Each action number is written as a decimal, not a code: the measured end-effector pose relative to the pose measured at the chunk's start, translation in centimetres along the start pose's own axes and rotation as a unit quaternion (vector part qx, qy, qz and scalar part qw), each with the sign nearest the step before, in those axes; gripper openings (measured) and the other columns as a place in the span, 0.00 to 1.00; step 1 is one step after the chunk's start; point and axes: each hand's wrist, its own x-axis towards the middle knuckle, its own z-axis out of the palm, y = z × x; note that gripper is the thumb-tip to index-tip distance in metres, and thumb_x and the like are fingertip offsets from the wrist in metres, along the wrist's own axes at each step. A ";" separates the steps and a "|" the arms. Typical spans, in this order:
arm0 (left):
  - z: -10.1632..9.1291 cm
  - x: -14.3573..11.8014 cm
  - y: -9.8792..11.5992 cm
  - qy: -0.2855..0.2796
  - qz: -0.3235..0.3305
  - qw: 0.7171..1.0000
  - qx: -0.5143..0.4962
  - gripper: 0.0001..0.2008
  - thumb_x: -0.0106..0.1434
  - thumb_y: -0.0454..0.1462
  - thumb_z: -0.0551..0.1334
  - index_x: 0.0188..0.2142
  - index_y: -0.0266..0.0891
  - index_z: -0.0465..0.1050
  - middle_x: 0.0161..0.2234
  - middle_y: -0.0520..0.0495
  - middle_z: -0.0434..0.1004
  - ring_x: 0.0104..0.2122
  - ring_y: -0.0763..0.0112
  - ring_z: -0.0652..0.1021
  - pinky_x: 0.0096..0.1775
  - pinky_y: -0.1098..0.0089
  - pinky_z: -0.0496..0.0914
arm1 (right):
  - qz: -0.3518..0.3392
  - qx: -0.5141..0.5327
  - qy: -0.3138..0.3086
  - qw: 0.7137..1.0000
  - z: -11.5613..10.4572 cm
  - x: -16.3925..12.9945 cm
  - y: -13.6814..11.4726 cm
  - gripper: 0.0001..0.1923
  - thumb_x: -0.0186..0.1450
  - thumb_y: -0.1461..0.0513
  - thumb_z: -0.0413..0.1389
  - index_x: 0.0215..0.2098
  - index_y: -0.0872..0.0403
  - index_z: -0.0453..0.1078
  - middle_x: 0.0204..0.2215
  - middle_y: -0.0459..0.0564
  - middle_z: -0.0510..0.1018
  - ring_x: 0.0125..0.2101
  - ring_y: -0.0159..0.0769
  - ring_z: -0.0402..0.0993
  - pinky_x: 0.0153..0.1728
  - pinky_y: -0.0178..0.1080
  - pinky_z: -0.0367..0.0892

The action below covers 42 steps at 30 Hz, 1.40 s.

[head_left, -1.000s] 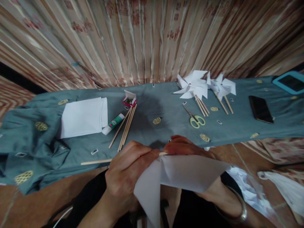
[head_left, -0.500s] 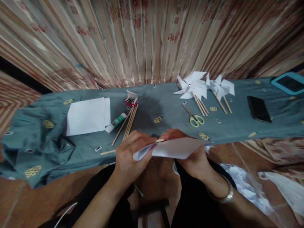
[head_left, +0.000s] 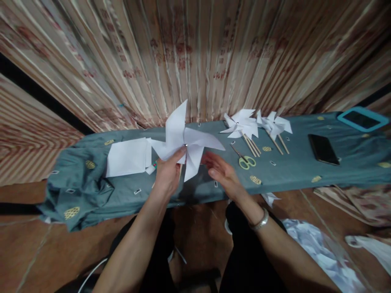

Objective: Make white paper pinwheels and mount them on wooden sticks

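Observation:
A white paper pinwheel with pointed blades faces me above the table. My left hand is closed on it near the hub, the thumb beside the shiny pin at its centre. Part of a wooden stick shows below the blades, next to my fingers. Just right of the blades is my right hand, its fingers apart and slightly blurred, holding nothing. The pinwheel and my left hand cover the glue stick almost wholly and hide the spot of the pin box.
White paper sheets lie on the left of the cloth-covered table. To the right are green-handled scissors, several finished pinwheels, a black phone and a blue-framed tablet. White paper pieces lie on the floor.
The paper held edge-on low between both hands is now raised and turned to face me as a pinwheel. My right hand has let go and moved off to its right. The view has shifted.

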 end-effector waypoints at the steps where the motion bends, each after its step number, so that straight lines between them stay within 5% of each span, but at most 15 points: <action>1: -0.1 0.1 -0.4 0.002 -0.020 1.000 -0.013 0.19 0.38 0.33 0.77 0.32 0.36 0.78 0.31 0.50 0.83 0.33 0.68 0.81 0.43 0.68 0.74 | 0.011 0.005 -0.013 1.000 0.4 -0.1 0.2 0.40 0.54 0.43 0.64 0.58 0.52 0.64 0.56 0.60 0.73 0.56 0.44 0.71 0.58 0.49 0.64; 7: -1.5 1.0 -2.4 0.026 -0.113 0.992 -0.059 0.14 0.45 0.32 0.74 0.32 0.35 0.76 0.28 0.52 0.81 0.25 0.76 0.78 0.32 0.75 0.71 | 0.116 -0.068 -0.073 0.988 3.0 -1.2 2.7 0.29 0.54 0.49 0.66 0.48 0.55 0.70 0.41 0.54 0.80 0.39 0.37 0.77 0.42 0.41 0.71; 15: -1.4 1.3 -2.8 0.018 -0.155 0.983 -0.098 0.13 0.47 0.29 0.73 0.32 0.35 0.74 0.28 0.52 0.79 0.25 0.78 0.77 0.29 0.77 0.69 | 0.138 -0.066 -0.094 0.984 4.6 -2.0 5.2 0.11 0.58 0.54 0.62 0.30 0.54 0.72 0.21 0.42 0.75 0.22 0.29 0.71 0.28 0.34 0.66; 24: -2.3 -0.1 -3.4 -0.052 -0.153 0.987 0.005 0.16 0.39 0.33 0.76 0.29 0.35 0.77 0.30 0.49 0.80 0.32 0.73 0.78 0.38 0.72 0.69 | 0.143 -0.003 -0.061 0.988 3.7 -1.3 3.6 0.14 0.53 0.52 0.65 0.30 0.53 0.72 0.23 0.43 0.78 0.23 0.29 0.72 0.28 0.34 0.67; 34: -3.4 -1.1 -4.5 -0.043 -0.162 0.977 0.129 0.19 0.35 0.40 0.78 0.28 0.35 0.81 0.25 0.47 0.81 0.24 0.73 0.76 0.31 0.72 0.67 | 0.146 0.019 -0.044 0.988 2.7 -0.8 2.7 0.17 0.50 0.52 0.68 0.29 0.54 0.72 0.22 0.42 0.77 0.22 0.28 0.70 0.28 0.33 0.67; 42: -3.4 -0.8 -4.2 -0.033 -0.148 0.979 0.133 0.21 0.30 0.41 0.79 0.25 0.36 0.81 0.24 0.48 0.81 0.25 0.75 0.75 0.33 0.73 0.67 | 0.150 -0.031 -0.023 0.988 0.8 -0.4 1.5 0.21 0.47 0.49 0.69 0.30 0.54 0.76 0.25 0.45 0.80 0.25 0.29 0.72 0.30 0.34 0.65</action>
